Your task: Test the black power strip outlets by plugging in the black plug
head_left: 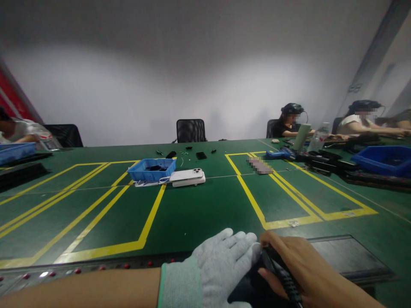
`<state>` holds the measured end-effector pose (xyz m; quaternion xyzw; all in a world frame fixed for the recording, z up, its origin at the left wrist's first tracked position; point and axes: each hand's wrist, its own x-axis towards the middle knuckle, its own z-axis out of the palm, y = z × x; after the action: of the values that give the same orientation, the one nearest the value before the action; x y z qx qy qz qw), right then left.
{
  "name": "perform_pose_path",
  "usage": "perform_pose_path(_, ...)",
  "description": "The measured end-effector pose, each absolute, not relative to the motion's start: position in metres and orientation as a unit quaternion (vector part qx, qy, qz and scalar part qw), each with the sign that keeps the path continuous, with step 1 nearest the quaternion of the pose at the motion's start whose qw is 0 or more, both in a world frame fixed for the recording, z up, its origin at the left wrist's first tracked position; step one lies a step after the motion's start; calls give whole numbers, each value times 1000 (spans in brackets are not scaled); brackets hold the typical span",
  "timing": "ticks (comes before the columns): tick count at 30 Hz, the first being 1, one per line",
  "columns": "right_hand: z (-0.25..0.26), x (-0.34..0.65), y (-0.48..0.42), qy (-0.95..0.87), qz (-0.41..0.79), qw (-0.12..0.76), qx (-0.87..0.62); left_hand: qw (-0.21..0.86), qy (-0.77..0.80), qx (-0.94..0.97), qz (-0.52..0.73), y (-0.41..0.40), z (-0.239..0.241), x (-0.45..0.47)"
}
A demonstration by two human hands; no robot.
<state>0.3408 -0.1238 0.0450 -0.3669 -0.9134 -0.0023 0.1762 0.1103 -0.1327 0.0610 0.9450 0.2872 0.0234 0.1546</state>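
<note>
The right hand (298, 261), bare, is pinching a black ribbed tool (285, 276) between thumb and fingers, its tip meeting the gloved fingertips. Just left of that grip, the left hand (221, 256), in a grey glove with a green cuff, is lying flat, its 4 fingers stretched forward, palm down over a dark piece (245, 284). That piece is sitting beneath the grip, partly hidden by the hands; whether the tool is touching it, I cannot tell. Right of the grip, a dark framed panel (346, 256) is lying flat; well left, a strip with red dots (90, 267) is running along the near edge.

Beyond the grip, yellow tape (152, 218) is marking the green table (199, 209). Ahead and left, 1 white phone (186, 174) is resting beside a blue bin (138, 174) holding black pieces. Farther ahead and right, a blue-handled tool (278, 154) is lying near a clear bottle (319, 139). Farthest right, 2 people (287, 124) are sitting, wearing dark headgear.
</note>
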Motion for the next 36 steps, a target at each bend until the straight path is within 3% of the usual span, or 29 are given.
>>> perform_pose_path(19,54,338,-120,-926,85,133,-343,163,298,938,76,-134,48,105)
perform_pose_path(36,54,338,-119,-918,106,121,-363,161,321,933,35,-132,46,107)
